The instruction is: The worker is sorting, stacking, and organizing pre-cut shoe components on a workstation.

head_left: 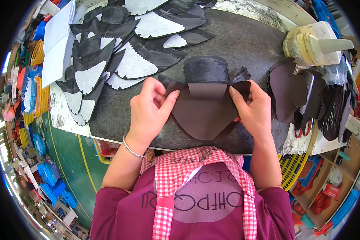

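A dark brown cut leather-like piece (206,114) with a rounded lower edge is stretched between my two hands over the dark work mat (120,120). My left hand (154,106) pinches its upper left corner, thumb on top. At the upper right corner my right hand (252,106) grips it the same way. A folded flap (207,91) lies along the middle of its top edge. Just beyond it, a black curved piece (206,69) shows on the mat. What lies under the held piece is mostly hidden.
Black pieces with white backing (136,62) are heaped at the far left beside an open notebook (59,44). To the right lie more dark brown pieces (288,90), scissors with red handles (304,130) and a glue-stained bottle (312,44). Shelves (332,188) stand lower right.
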The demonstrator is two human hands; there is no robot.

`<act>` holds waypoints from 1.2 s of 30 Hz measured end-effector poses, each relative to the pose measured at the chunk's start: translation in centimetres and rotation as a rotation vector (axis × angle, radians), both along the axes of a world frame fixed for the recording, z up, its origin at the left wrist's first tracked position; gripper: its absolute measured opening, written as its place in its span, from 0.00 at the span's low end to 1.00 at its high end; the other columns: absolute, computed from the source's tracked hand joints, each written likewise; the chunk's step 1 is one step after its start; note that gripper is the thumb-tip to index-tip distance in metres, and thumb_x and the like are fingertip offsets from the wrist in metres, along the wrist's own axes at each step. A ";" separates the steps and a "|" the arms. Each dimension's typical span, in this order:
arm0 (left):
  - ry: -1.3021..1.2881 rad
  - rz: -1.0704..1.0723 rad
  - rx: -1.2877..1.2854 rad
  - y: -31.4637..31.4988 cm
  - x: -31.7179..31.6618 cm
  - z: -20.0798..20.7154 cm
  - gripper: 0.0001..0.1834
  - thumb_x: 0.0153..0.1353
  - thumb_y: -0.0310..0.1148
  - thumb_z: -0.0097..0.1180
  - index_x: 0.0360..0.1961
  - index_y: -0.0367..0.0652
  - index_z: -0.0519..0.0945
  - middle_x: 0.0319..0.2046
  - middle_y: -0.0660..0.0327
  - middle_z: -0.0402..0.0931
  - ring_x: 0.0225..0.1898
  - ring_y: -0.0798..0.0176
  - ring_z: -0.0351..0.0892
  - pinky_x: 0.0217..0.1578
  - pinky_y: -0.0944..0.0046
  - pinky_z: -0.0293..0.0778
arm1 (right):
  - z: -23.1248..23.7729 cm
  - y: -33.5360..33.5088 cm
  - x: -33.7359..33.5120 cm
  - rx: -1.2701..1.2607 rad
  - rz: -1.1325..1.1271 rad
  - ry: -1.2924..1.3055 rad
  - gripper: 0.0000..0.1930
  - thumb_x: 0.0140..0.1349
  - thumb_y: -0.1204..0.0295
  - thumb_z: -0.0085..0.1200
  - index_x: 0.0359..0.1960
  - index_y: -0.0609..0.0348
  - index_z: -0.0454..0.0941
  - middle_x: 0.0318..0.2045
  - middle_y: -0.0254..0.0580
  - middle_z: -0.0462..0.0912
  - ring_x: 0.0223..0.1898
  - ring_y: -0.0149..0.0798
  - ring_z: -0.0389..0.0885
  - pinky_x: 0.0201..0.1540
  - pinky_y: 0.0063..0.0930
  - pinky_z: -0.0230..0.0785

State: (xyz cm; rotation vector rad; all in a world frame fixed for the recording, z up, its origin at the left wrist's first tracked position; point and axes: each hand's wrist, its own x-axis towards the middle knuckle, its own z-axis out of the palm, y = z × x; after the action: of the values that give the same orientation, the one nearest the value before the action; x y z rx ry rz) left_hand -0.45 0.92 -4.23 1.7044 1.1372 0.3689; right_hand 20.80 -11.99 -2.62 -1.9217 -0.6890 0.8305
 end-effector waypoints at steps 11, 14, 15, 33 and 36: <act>0.100 -0.828 0.908 -1.3 2.7 0.5 0.47 0.46 0.55 0.67 0.68 0.48 0.70 0.68 0.61 0.66 0.70 0.58 0.63 0.67 0.36 0.51 | 0.5 0.4 1.7 -0.415 -0.068 -0.756 0.16 0.54 0.64 0.71 0.36 0.59 0.78 0.26 0.44 0.84 0.31 0.46 0.86 0.32 0.38 0.75; 0.251 -0.852 0.857 -0.4 3.2 1.4 0.57 0.46 0.61 0.66 0.75 0.49 0.59 0.76 0.59 0.52 0.76 0.59 0.51 0.67 0.20 0.31 | 0.7 -0.7 0.9 0.024 0.078 -0.972 0.23 0.47 0.59 0.74 0.41 0.55 0.79 0.37 0.40 0.85 0.42 0.45 0.84 0.39 0.38 0.75; 0.241 -0.818 0.819 -0.1 3.4 1.5 0.61 0.43 0.64 0.66 0.75 0.48 0.57 0.77 0.58 0.50 0.77 0.57 0.48 0.67 0.20 0.29 | 0.8 -0.8 0.9 0.187 0.309 -1.004 0.27 0.45 0.58 0.73 0.47 0.54 0.79 0.46 0.39 0.82 0.53 0.47 0.79 0.49 0.40 0.73; 0.218 -0.434 1.223 16.5 2.8 -0.2 0.20 0.61 0.34 0.62 0.55 0.55 0.82 0.55 0.67 0.82 0.57 0.65 0.79 0.66 0.49 0.57 | 0.0 -3.2 -0.4 0.084 0.668 -0.767 0.50 0.50 0.45 0.68 0.72 0.53 0.61 0.73 0.53 0.59 0.75 0.56 0.52 0.75 0.54 0.44; 0.108 -0.489 1.137 16.7 3.0 -0.1 0.25 0.55 0.32 0.64 0.57 0.54 0.81 0.53 0.66 0.83 0.53 0.64 0.81 0.65 0.53 0.59 | 0.0 -4.4 0.6 0.342 0.255 -0.782 0.34 0.51 0.69 0.72 0.62 0.58 0.73 0.62 0.51 0.73 0.67 0.57 0.66 0.68 0.47 0.61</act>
State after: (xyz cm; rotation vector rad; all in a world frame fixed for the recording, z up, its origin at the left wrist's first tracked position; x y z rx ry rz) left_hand 2.58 17.65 -4.36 2.9291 0.5052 0.6840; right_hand 21.40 -16.43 -2.60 -1.8305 -1.4588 0.0480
